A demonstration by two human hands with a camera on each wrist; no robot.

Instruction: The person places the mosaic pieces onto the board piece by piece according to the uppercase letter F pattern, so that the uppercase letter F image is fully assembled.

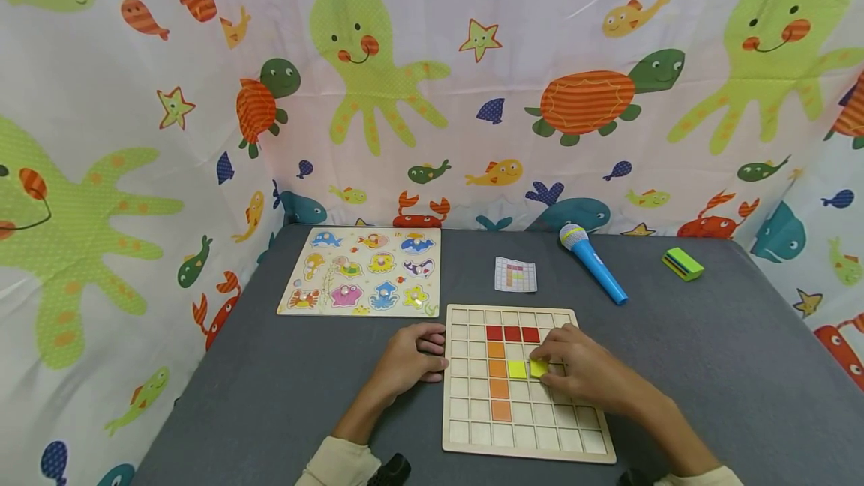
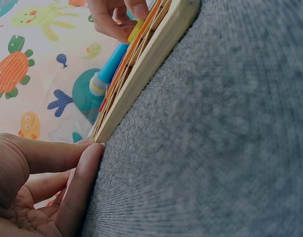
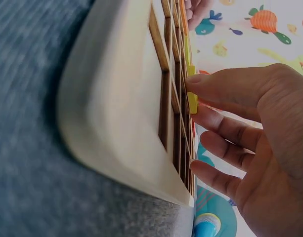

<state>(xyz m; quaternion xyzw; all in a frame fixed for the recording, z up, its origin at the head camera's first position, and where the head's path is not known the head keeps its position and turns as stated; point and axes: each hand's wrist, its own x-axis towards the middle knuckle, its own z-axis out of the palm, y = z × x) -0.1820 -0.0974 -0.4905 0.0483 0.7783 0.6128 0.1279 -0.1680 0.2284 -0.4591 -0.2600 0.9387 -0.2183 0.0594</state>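
Observation:
A wooden grid board (image 1: pixel 526 450) lies on the table, with red squares (image 1: pixel 512 334) in a row, orange squares (image 1: pixel 499 388) in a column and a yellow square (image 1: pixel 517 370) set in it. My left hand (image 1: pixel 409 357) holds the board's left rim, thumb and a finger meeting at its edge in the left wrist view. Over the grid, my right hand (image 1: pixel 582 370) pinches another yellow square tile (image 1: pixel 538 369) between thumb and finger. That tile (image 3: pixel 192 90) is seen edge-on, tilted, in the right wrist view; its underside is hidden. The other right fingers are loosely bent.
Behind the board lies a small printed grid card (image 1: pixel 516 275). A sea-animal puzzle (image 1: pixel 364 272) is at the back left. On the right are a blue toy microphone (image 1: pixel 594 265) and a green block-shaped item (image 1: pixel 683 264). A printed curtain (image 1: pixel 432 171) borders the grey table (image 1: pixel 709 343).

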